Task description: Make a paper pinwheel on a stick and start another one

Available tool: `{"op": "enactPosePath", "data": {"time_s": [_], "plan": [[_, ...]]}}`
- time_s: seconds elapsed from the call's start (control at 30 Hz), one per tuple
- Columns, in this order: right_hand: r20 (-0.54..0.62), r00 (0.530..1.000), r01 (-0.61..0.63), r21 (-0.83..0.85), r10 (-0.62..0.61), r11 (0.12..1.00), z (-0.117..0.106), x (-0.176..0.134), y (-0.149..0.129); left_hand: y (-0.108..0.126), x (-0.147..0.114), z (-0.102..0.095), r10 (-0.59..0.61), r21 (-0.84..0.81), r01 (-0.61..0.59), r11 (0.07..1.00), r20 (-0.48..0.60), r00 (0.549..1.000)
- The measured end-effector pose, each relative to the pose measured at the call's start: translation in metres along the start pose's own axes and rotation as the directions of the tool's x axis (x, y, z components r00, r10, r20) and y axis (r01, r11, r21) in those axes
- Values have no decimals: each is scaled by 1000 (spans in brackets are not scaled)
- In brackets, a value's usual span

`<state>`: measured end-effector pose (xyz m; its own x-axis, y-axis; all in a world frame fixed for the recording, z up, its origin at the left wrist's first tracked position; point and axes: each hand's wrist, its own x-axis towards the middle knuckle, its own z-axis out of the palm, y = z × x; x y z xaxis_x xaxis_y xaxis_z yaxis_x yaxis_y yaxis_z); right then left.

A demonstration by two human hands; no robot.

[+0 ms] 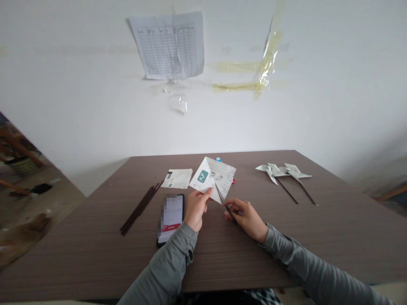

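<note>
Raised over the table is a square of printed paper [225, 173] with a green mark on it. My left hand [196, 208] is closed on its lower left edge, thumb on top. My right hand [247, 218] grips the dark handles of a pair of scissors [220, 194]. The blades lie along the paper from its lower corner toward the middle; whether they are parted I cannot tell. Behind the paper, a blue and white object [218, 159] and a small red object [233, 180] show only in part.
Paper pinwheels [295, 170] on dark sticks lie at the right. More paper squares [178, 178], a bundle of brown sticks [140, 209] and a phone [171, 218] are on the left of the table [222, 267]. The wall, with a taped sheet [171, 46], stands behind.
</note>
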<state>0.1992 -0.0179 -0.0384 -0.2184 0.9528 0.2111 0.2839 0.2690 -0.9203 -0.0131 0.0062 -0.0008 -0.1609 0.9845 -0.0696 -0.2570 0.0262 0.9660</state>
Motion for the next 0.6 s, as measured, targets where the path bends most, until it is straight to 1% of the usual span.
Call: {"op": "enactPosePath", "data": {"time_s": [0.17, 0.3, 0.47, 0.6], "plan": [[-45, 999, 14, -14, -15, 1000, 2, 1, 5, -3, 2, -2, 25, -4, -25, 1000, -8, 1000], [-47, 999, -2, -32, 0, 999, 3, 1, 3, -3, 3, -3, 31, -7, -31, 1000, -12, 999], [-49, 999, -23, 2, 23, 1000, 1, -2, -3, -1, 4, -2, 38, -16, -39, 999, -66, 997], [-62, 998, 13, -24, -14, 1000, -2, -5, 0, 1, 5, -2, 35, -1, -35, 999, -99, 994]]}}
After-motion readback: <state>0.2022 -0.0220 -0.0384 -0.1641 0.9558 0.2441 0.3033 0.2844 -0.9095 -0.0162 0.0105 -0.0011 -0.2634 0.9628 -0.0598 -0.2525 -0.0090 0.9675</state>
